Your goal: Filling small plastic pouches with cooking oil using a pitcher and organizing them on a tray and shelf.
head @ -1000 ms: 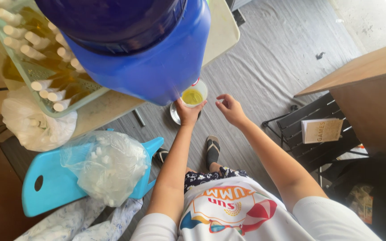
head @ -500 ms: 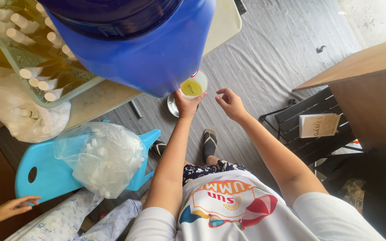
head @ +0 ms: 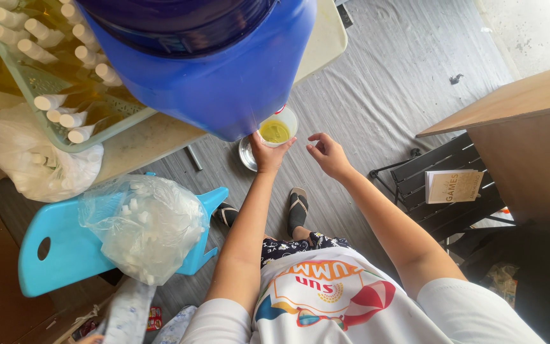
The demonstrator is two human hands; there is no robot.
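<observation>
Seen from the head camera, the left hand (head: 267,155) grips a clear plastic cup (head: 278,127) from below, holding it upright just under the lower edge of the big blue container (head: 224,76) on the desk (head: 154,137). Yellow liquid sits in the cup. The right hand (head: 328,155) hovers open just beside it, fingers loosely curled, holding nothing. Directly beneath the cup, a metal bowl (head: 247,155) rests on the floor. The left hand is the one on the cup; the right is near but apart.
</observation>
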